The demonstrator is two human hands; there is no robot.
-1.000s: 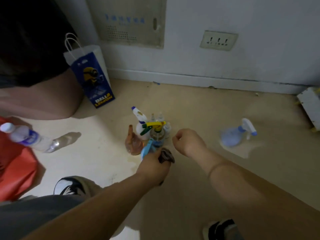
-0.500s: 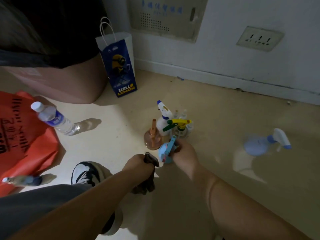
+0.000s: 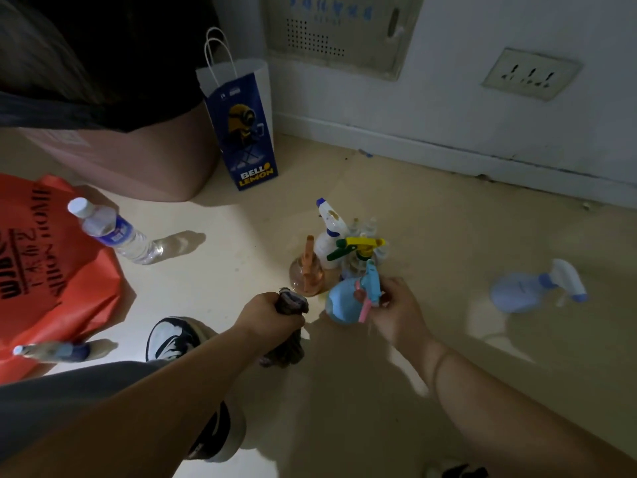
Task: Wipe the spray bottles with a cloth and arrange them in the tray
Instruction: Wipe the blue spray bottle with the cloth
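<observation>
Just in front of the person's knees, low over the pale floor [image 3: 431, 236], the right hand [image 3: 396, 310] is closed around the neck and trigger of a round blue spray bottle [image 3: 341, 303], whose light blue head and pink trigger show between the fingers. The bottle leans over, its body pointing toward the left hand [image 3: 270, 313], which sits close beside it. That left hand is clenched in a fist around a dark cloth [image 3: 287, 324]; one end of the cloth sticks up above the knuckles and the rest hangs down below the hand. The cloth and the blue bottle are near each other but apart.

Just beyond both hands stands a tight cluster of bottles: an orange spray bottle [image 3: 306, 274] nearest the left hand, a white spray bottle [image 3: 329, 232] with blue trim behind it, and a bottle with a yellow and green trigger [image 3: 358, 248] directly past the right hand. Small clear bottles crowd behind these; whether a tray lies under them cannot be told. Well off to the right of the right hand, a pale blue spray bottle [image 3: 531, 293] lies on its side on the floor.

Far to the left of the left hand, a water bottle [image 3: 110, 232] rests against a red bag [image 3: 51, 270]. Beyond the hands, a blue paper bag [image 3: 244, 132] stands near the wall [image 3: 482, 108].
</observation>
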